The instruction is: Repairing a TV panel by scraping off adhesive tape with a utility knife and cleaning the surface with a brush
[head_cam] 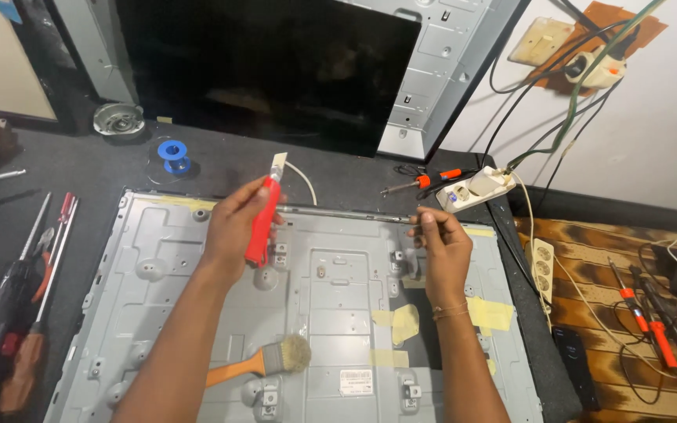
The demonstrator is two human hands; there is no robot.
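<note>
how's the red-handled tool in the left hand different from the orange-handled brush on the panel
The red-handled tool is held upright in the left hand; the brush lies flat on the metal panel, untouched. The tool ends in a pale flat blade; the brush ends in tan bristles. Both are short hand tools with bright handles.

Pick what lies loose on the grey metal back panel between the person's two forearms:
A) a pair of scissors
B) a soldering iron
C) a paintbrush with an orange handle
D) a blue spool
C: the paintbrush with an orange handle and pale bristles rests on the metal panel, between the left hand, which grips a red-handled tool, and the right hand.
</note>
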